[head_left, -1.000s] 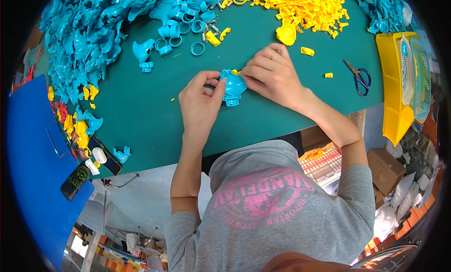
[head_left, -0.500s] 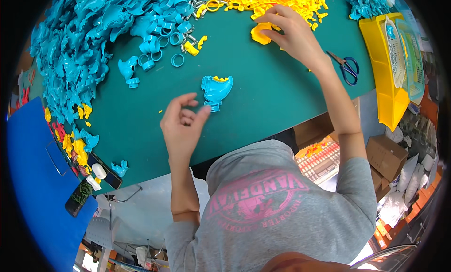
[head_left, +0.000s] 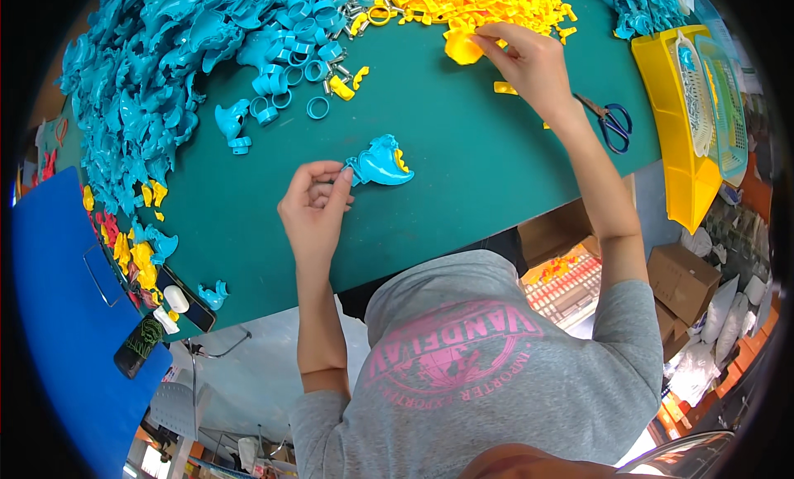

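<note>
pinches a blue plastic shell [head_left: 378, 163] in the left hand [head_left: 314, 200] and, well apart, a curved yellow piece [head_left: 461, 47] in the right hand [head_left: 533, 68], beside the yellow parts heap [head_left: 488, 5].

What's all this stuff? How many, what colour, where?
table: one, green, centre
shell: one, blue with yellow, table's middle
rounded piece: one, yellow, top
blue heaps: two, blue, top left, top right
yellow heap: one, yellow, top
rings: many, mostly blue, top
pins: several, silver, near rings
scissors: one, blue handles, right
tray: one, yellow, right
baskets: two, white and greenish, right
board: one, blue, far left
flat slabs: two, black, lower left
scraps: several, mixed, left
boxes: several, brown, lower right
shirt: one, grey, bottom
left grip: one, bare, on shell
right grip: one, bare, on rounded piece
</note>
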Demonstrator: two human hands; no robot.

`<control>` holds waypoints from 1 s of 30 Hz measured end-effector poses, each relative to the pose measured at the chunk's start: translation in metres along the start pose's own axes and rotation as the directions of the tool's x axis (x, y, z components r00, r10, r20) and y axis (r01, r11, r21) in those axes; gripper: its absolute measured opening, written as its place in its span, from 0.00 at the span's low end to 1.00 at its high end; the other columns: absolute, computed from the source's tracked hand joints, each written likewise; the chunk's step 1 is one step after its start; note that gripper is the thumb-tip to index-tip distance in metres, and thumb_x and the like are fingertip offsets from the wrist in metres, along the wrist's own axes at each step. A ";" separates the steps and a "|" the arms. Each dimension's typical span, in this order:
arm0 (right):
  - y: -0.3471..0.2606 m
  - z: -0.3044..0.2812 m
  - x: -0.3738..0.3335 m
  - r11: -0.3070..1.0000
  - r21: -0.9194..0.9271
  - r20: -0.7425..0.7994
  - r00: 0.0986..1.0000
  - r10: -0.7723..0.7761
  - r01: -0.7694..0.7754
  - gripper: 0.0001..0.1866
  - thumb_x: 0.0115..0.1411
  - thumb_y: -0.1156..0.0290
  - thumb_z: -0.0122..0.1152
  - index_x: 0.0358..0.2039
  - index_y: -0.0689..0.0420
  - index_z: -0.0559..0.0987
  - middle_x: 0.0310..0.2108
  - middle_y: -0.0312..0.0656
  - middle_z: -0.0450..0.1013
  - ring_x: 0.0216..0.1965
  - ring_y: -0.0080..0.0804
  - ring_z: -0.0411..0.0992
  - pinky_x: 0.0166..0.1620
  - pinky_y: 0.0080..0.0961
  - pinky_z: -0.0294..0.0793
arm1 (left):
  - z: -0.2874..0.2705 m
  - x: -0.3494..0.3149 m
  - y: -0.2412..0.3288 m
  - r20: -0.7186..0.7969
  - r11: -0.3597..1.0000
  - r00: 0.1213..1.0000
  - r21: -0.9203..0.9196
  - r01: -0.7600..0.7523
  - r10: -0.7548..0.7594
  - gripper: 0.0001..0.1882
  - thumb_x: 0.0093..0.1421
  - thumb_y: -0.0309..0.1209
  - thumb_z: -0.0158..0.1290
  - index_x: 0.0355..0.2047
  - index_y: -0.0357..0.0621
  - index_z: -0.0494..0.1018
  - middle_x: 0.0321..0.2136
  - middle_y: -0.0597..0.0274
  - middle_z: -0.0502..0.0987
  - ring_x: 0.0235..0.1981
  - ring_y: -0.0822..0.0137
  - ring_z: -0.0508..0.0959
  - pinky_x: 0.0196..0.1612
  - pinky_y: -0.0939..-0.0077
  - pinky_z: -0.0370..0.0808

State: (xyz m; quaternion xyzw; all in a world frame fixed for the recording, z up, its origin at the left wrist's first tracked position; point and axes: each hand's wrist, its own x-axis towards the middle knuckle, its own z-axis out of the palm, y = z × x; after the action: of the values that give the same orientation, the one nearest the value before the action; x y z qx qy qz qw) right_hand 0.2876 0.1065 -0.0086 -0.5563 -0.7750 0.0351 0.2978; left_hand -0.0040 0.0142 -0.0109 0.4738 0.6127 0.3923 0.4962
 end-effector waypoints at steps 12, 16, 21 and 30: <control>-0.056 0.005 -0.010 0.878 0.429 0.151 0.975 0.163 -0.213 0.08 0.50 0.78 0.61 0.32 0.59 0.78 0.27 0.35 0.75 0.25 0.16 0.72 0.27 0.13 0.71 | -0.003 0.011 0.005 0.119 0.974 0.982 -0.154 0.167 -0.149 0.07 0.53 0.24 0.57 0.31 0.35 0.72 0.23 0.63 0.75 0.20 0.79 0.74 0.22 0.88 0.70; -0.093 0.020 -0.019 0.832 0.539 0.256 0.967 -0.015 -0.130 0.08 0.50 0.80 0.60 0.33 0.59 0.78 0.28 0.36 0.74 0.26 0.20 0.73 0.29 0.16 0.74 | -0.002 0.017 0.004 0.137 0.970 0.974 -0.140 0.201 -0.182 0.07 0.53 0.24 0.57 0.31 0.34 0.72 0.22 0.63 0.75 0.19 0.79 0.74 0.21 0.88 0.70; -0.099 0.042 -0.017 0.925 0.245 0.083 0.945 -0.317 0.289 0.11 0.37 0.76 0.65 0.25 0.52 0.76 0.21 0.32 0.64 0.26 0.29 0.64 0.29 0.25 0.61 | -0.004 0.021 0.002 0.145 0.962 0.970 -0.165 0.217 -0.194 0.08 0.53 0.24 0.57 0.32 0.33 0.73 0.22 0.62 0.75 0.19 0.79 0.74 0.21 0.89 0.70; -0.103 0.038 -0.015 0.917 0.143 0.151 0.907 -0.393 0.373 0.11 0.36 0.76 0.65 0.24 0.54 0.76 0.21 0.32 0.64 0.27 0.28 0.64 0.32 0.25 0.60 | -0.005 0.022 0.000 0.150 0.956 0.971 -0.200 0.213 -0.185 0.07 0.53 0.23 0.56 0.31 0.32 0.72 0.23 0.62 0.75 0.19 0.79 0.74 0.21 0.89 0.71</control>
State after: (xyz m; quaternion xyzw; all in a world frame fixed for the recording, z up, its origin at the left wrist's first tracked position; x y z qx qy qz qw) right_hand 0.1848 0.0651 -0.0062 -0.3705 -0.8892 0.0681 0.2597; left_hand -0.0097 0.0356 -0.0149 0.3776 0.5780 0.3725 0.6201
